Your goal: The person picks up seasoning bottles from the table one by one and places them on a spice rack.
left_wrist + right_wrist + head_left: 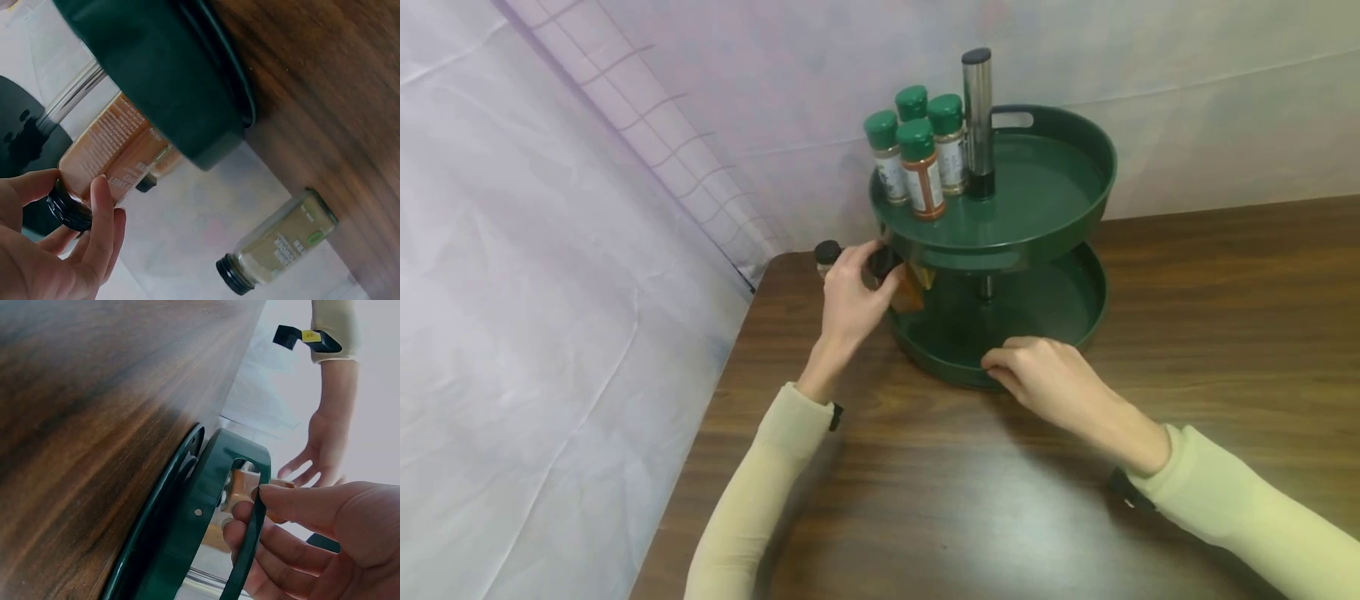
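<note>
My left hand (853,304) grips a glass spice jar (103,153) of orange-brown powder by its neck, just under the black cap. In the left wrist view the jar's lower part is behind the green wall of the lower tray (928,357), so its base is hidden. At the near side of that tray, my right hand (1048,379) pinches the rim above the handle slot, as the right wrist view shows, with the thumb outside and fingers inside. A second black-capped jar (284,240), filled with pale greenish powder, stands on the table left of the tray.
Several green-capped spice jars (923,179) stand at the left of the upper tray (1052,179), beside a shiny metal post (977,117). The wooden table (1210,317) meets a pale cloth backdrop (1210,100) behind, and another cloth hangs past its left edge.
</note>
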A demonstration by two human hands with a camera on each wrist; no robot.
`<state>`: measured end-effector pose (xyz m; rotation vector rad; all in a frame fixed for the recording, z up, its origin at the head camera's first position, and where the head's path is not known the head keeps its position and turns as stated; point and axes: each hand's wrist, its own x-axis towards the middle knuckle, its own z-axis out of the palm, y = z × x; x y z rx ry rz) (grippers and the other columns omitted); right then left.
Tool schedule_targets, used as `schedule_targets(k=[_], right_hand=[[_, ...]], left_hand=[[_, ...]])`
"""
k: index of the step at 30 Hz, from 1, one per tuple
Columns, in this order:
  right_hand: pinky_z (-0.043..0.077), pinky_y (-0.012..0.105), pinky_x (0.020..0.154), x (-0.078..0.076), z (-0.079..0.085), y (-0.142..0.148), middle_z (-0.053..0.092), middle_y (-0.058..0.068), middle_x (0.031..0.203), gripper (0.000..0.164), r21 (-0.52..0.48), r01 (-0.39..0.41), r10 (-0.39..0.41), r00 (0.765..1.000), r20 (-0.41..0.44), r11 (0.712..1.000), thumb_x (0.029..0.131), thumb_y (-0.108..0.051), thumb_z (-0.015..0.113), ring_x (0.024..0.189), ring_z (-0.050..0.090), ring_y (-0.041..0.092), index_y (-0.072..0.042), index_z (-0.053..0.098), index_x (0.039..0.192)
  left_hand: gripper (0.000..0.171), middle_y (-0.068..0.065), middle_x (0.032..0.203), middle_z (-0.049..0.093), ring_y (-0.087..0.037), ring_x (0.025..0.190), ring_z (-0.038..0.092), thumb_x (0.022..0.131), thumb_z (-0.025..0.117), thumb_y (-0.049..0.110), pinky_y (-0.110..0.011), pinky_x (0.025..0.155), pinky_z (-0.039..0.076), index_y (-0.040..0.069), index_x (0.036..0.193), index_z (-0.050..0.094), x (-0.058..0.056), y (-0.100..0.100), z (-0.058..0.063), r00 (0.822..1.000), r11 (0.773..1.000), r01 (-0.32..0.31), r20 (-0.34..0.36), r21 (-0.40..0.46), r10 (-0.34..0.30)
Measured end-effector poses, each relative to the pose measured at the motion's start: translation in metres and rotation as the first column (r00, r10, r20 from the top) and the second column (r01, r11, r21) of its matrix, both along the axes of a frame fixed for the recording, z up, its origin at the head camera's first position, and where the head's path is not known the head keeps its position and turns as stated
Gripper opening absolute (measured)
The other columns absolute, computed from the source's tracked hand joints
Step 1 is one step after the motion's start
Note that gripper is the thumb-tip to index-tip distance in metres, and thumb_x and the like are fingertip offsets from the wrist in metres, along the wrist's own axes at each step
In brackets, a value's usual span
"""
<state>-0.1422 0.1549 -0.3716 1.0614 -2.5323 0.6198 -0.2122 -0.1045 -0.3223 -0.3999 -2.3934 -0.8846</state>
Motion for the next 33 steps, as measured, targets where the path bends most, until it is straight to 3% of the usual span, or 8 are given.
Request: schedule_targets(k=[6,12,16,23,33], right_hand=[[0.058,0.036,0.063,0.000,-0.001,-0.001,0.070,0.003,0.083,0.012,0.000,-0.002,0.002,1.000,-0.010,1.000,0.084,-0.002,0.080,0.075,0.070,0.021,-0.006,0.078,0.094],[0.058,0.037,0.063,0.000,-0.001,-0.002,0.070,0.003,0.083,0.011,-0.001,0.003,-0.003,1.000,-0.012,1.000,0.084,-0.002,0.080,0.075,0.070,0.022,-0.006,0.077,0.093],[0.058,0.038,0.063,0.001,0.000,-0.001,0.070,0.004,0.083,0.010,-0.002,0.005,-0.005,1.000,-0.013,1.000,0.084,-0.002,0.080,0.075,0.070,0.022,-0.006,0.077,0.093],[0.058,0.037,0.063,0.000,-0.002,-0.001,0.070,0.004,0.083,0.011,0.002,0.006,-0.006,1.000,-0.020,1.000,0.084,-0.002,0.080,0.075,0.070,0.021,-0.007,0.077,0.093],[0.058,0.037,0.063,-0.001,-0.002,0.000,0.070,0.004,0.083,0.010,0.007,0.010,-0.010,1.000,-0.017,1.000,0.084,-0.002,0.080,0.075,0.070,0.021,-0.007,0.077,0.093]], left_hand=[[0.038,-0.019,0.119,0.066,-0.033,0.105,0.064,0.093,0.073,0.020,-0.046,0.090,0.051,0.000,0.124,0.067,-0.006,0.005,-0.007,0.999,0.999,-0.011,0.034,-0.044,0.013],[0.040,-0.018,0.117,0.065,-0.027,0.081,0.062,0.093,0.074,0.021,-0.040,0.072,0.051,0.000,0.126,0.067,-0.010,0.007,-0.015,0.998,0.997,-0.022,0.061,-0.074,0.027],[0.041,-0.018,0.116,0.064,-0.024,0.076,0.061,0.093,0.074,0.022,-0.037,0.066,0.051,0.001,0.128,0.066,-0.013,0.007,-0.017,0.996,0.996,-0.029,0.080,-0.087,0.036],[0.042,-0.017,0.118,0.065,-0.026,0.080,0.062,0.092,0.075,0.022,-0.040,0.070,0.051,0.001,0.128,0.066,-0.017,0.006,-0.022,0.994,0.994,-0.049,0.091,-0.097,0.057],[0.041,-0.018,0.120,0.064,-0.031,0.100,0.063,0.093,0.073,0.022,-0.045,0.083,0.052,0.000,0.127,0.065,-0.021,0.008,-0.025,0.994,0.994,-0.055,0.088,-0.093,0.063]])
